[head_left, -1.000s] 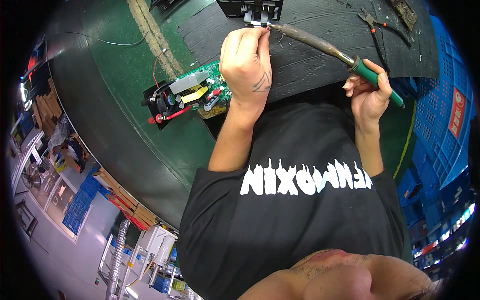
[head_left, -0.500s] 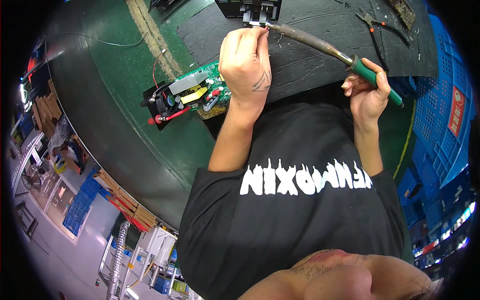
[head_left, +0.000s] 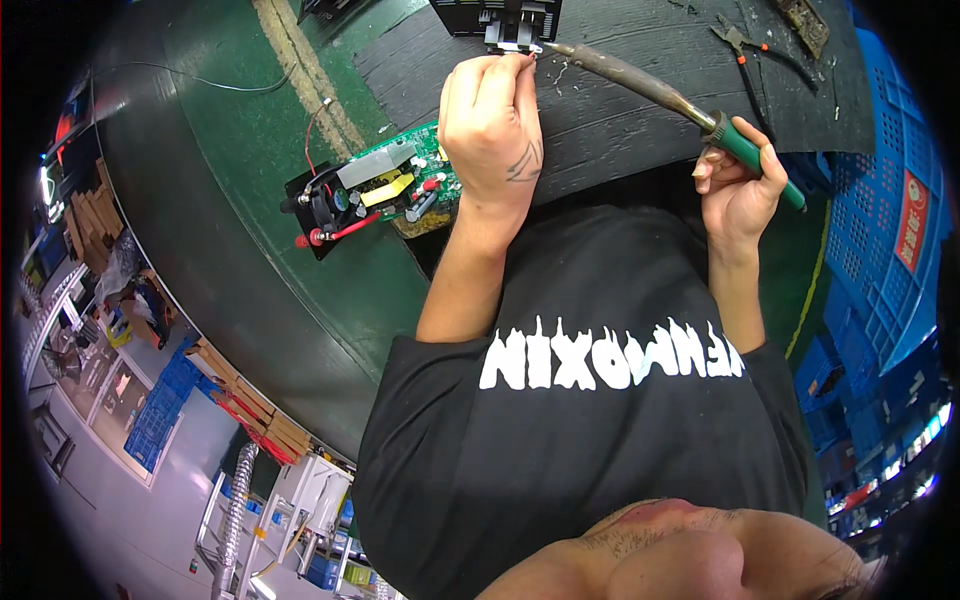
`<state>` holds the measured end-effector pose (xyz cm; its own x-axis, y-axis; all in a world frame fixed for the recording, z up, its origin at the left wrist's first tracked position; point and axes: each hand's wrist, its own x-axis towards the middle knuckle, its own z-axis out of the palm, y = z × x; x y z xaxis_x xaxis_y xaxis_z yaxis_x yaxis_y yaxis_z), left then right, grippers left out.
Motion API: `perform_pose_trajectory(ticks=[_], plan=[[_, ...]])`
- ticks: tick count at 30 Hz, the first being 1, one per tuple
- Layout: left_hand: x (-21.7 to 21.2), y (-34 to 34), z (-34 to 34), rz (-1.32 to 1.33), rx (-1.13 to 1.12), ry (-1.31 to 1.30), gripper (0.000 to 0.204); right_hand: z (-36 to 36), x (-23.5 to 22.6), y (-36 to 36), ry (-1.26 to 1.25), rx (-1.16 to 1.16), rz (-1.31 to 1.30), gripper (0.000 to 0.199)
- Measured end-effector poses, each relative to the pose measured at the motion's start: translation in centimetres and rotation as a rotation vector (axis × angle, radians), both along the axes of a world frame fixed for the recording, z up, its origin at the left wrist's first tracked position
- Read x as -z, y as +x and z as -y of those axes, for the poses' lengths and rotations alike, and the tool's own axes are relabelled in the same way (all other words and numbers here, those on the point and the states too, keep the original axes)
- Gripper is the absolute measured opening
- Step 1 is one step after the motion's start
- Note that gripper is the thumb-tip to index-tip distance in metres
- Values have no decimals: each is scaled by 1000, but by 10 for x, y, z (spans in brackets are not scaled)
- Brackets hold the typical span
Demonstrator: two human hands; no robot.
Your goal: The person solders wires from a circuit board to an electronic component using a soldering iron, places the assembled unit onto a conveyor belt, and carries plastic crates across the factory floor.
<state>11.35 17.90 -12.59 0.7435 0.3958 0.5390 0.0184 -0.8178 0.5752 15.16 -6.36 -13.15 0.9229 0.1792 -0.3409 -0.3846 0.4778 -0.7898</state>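
Note:
My left hand [head_left: 492, 125] reaches forward over the black mat [head_left: 620, 120], fingertips pinched on what looks like a thin solder wire at the near edge of a black boxy part [head_left: 497, 17]. My right hand [head_left: 738, 188] grips the green handle of a soldering iron [head_left: 660, 92]. The iron's long dark shaft slants up and left. Its tip sits just right of my left fingertips, at the black part's light-coloured terminal. The joint itself is too small to make out.
A green circuit board [head_left: 375, 190] with a small fan and red wires lies left of my left forearm on the green table [head_left: 240, 120]. Orange-handled pliers [head_left: 740, 45] lie at the mat's far right. Blue crates [head_left: 890, 200] stand to the right.

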Motion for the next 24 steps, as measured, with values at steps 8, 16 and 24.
perform_pose_trajectory(ticks=[8,16,24], plan=[[1,0,0,10,-1,4,10,10,1,0,-9,40,-7,48],[1,-1,-1,3,-4,7,10,3,-3,-3,-55,19,5,49],[-2,0,2,1,-8,17,10,-6,-4,-2,-71,-42,70,49]])
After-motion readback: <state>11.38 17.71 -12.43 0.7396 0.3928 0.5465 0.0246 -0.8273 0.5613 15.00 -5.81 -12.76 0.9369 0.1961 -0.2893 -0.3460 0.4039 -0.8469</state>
